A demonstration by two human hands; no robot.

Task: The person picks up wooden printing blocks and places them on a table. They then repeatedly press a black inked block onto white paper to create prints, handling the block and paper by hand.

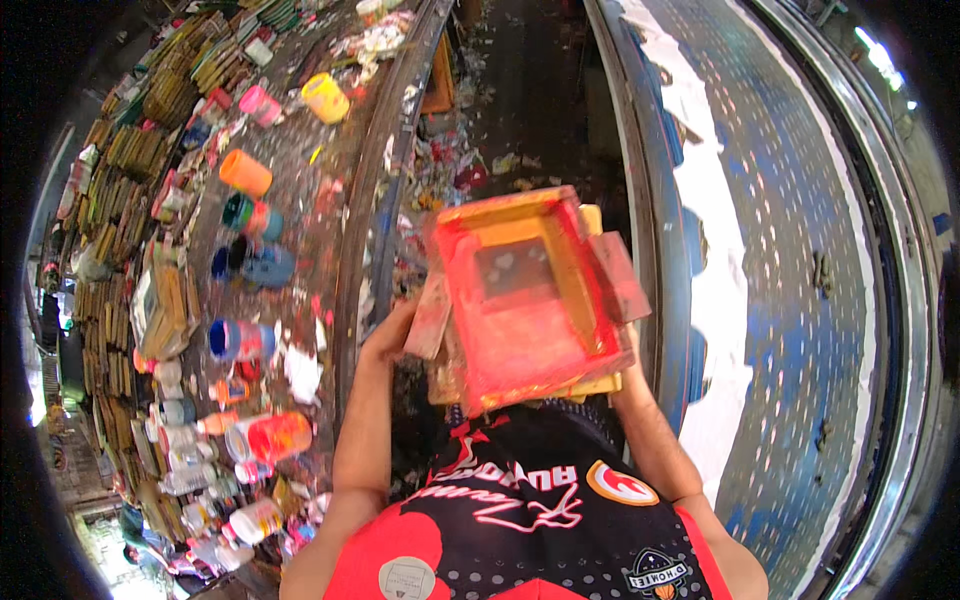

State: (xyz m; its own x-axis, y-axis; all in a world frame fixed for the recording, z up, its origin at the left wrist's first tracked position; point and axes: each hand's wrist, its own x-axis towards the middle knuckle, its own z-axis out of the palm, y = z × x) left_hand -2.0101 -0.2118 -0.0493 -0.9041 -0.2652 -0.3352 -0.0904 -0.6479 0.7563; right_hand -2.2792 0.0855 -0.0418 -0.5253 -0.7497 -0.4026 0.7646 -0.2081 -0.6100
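A stack of paint-smeared frames is raised in front of my torso. The top red frame [510,355] has a smaller dark patch inside, wooden blocks [619,275] at its sides and yellow frame edges [592,384] showing beneath. My left hand [394,330] grips the stack at its lower left and my right hand [626,362] grips it at the lower right; the fingers of both are mostly hidden behind it.
On the left, a stained table [320,200] bears several colourful paint cups [243,339], bottles and stacks of wooden frames [130,150]. A littered walkway [520,120] runs ahead between rails. On the right is a long printing table [780,300] with a white strip.
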